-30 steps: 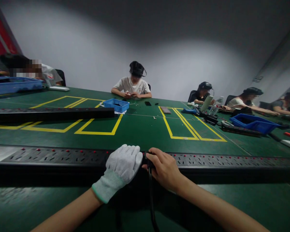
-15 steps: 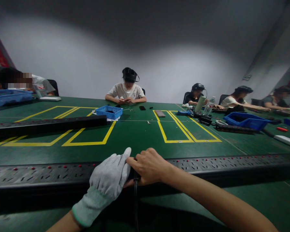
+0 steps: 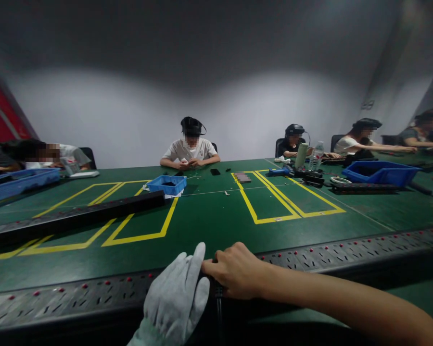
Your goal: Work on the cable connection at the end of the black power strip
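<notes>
Across the front of the table runs a long black power strip (image 3: 328,257) with slotted sockets and a row of red dots. My left hand (image 3: 176,295), in a pale grey work glove, lies over the strip with its fingers stretched and its thumb apart. Close to its fingertips, my bare right hand (image 3: 238,271) has curled fingers closed round a black plug (image 3: 218,290), mostly hidden by the hand. A black cord (image 3: 219,312) with a ribbed sleeve hangs down from the plug over the near side of the strip. Whether the plug sits in a socket cannot be seen.
Another black strip (image 3: 130,204) lies at the left, near a small blue tray (image 3: 167,184). Yellow tape outlines (image 3: 277,219) mark the green table (image 3: 202,223). To the right are a blue bin (image 3: 380,172) and a water bottle (image 3: 316,156). Several people sit around the table.
The view has tilted and shifted, so the strip and hands appear lower and slanted. My left thumb now shows apart from the fingers; my right hand keeps its grip.
</notes>
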A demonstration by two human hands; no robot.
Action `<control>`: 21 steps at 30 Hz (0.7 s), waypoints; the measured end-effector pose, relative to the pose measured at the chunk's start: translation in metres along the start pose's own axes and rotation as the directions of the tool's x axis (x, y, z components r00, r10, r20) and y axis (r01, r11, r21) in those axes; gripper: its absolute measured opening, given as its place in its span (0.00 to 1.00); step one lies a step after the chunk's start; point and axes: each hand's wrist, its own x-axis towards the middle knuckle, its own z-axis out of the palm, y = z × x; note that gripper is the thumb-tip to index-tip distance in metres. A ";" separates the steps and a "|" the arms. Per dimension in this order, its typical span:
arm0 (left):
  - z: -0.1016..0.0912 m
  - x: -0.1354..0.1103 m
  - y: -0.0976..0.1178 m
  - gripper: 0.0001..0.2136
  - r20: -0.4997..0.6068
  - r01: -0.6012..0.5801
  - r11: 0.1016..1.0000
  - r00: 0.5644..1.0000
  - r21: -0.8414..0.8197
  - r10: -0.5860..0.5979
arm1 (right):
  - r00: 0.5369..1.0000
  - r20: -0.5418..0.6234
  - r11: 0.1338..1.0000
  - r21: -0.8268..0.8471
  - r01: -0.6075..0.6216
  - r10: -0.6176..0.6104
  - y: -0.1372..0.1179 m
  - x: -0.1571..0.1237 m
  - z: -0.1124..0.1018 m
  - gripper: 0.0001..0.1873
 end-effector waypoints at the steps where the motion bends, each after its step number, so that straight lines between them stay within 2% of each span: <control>1: -0.001 0.001 0.001 0.22 -0.015 -0.014 1.000 1.000 -0.020 0.014 | 1.000 -0.002 1.000 -0.006 -0.014 0.014 0.001 -0.004 0.000 0.13; 7: 0.007 0.008 0.025 0.18 -0.115 -0.181 0.974 0.979 -0.138 0.166 | 0.980 -0.071 0.983 0.022 -0.183 0.184 0.010 -0.052 0.012 0.04; 12: 0.025 0.009 0.047 0.16 -0.154 -0.241 0.964 0.963 -0.115 0.222 | 0.910 -0.237 0.938 0.150 -0.312 0.341 0.009 -0.084 0.035 0.07; 14: 0.035 0.006 0.049 0.14 -0.205 -0.300 0.953 0.936 -0.049 0.285 | 0.867 -0.342 0.930 0.186 -0.316 0.363 0.006 -0.087 0.041 0.11; 16: 0.046 0.001 0.048 0.10 -0.183 -0.311 0.950 0.932 0.039 0.312 | 0.829 -0.424 0.931 0.184 -0.315 0.365 0.004 -0.087 0.045 0.12; 19: 0.059 0.000 0.045 0.04 -0.217 -0.356 0.931 0.905 0.086 0.366 | 0.769 -0.557 0.946 0.120 -0.300 0.315 0.006 -0.086 0.048 0.14; 21: 0.061 0.003 0.042 0.04 -0.207 -0.373 0.924 0.900 0.086 0.383 | 0.728 -0.635 0.955 0.057 -0.292 0.260 0.010 -0.086 0.049 0.17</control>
